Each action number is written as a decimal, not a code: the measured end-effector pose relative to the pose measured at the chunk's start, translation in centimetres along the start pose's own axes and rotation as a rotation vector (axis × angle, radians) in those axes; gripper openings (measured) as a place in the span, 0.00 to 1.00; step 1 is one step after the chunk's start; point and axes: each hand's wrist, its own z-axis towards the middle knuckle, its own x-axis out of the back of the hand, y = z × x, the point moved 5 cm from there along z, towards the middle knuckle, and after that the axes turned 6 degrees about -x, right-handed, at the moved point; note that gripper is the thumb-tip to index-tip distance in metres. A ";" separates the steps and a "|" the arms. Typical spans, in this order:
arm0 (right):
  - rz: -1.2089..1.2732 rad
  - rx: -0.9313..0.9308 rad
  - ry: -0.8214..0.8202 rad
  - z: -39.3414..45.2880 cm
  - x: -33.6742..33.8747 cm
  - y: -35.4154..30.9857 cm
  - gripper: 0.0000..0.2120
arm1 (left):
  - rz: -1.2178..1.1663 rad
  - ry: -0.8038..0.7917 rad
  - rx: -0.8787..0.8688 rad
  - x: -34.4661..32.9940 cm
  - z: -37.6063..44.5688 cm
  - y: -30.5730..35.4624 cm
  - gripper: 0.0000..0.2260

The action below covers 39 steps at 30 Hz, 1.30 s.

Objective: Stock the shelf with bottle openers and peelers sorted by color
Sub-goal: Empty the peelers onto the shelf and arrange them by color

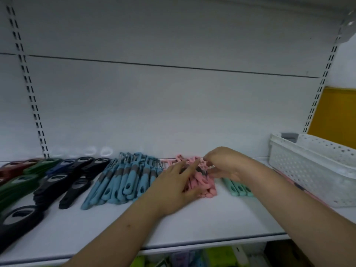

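**Both hands in the pink peeler pile, mid-shelf**

You had both hands on the heap of pink plastic-handled peelers (202, 182), which sat on the white metal shelf (192, 224) about centre, close to the back panel. Your left hand (174, 191) lay flat over the left side of the heap, fingers straight and spread, tips pressing on the pink handles; it wasn't curled round anything. Your right hand (227, 163) came in from the right above the heap's far end, fingers bent down and bunched together. It looked like they pinched one pink peeler near its head, but motion blur left that unclear.

Just left of the pink heap, touching it: the row of light blue peelers with grey collars (123, 182), handles pointing toward you, blades toward the back. Further left: black oval-headed bottle openers (67, 184) stacked overlapping, then dark blue bottle openers (63, 164), green bottle openers (19, 182) and dark red bottle openers (11, 168) at the left edge. Another big black opener (17, 222) lay nearer the shelf front.

Right of the pink heap, partly under your right wrist: a few mint green peelers (238, 187). A white perforated plastic basket (308, 170) stood at the shelf's right end, well apart from the heap. Contents not visible.
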 end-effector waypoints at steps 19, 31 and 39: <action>-0.763 -0.112 0.628 -4.4 13.3 10.7 0.11 | 0.055 0.101 -0.156 1.2 3.0 5.5 0.31; -0.873 -0.149 0.632 -6.5 13.9 16.1 0.11 | 0.202 -0.209 -0.191 -4.0 6.4 10.0 0.31; -0.766 0.200 0.868 -6.7 11.2 11.1 0.13 | 0.181 -0.311 -0.146 -1.4 4.4 4.2 0.39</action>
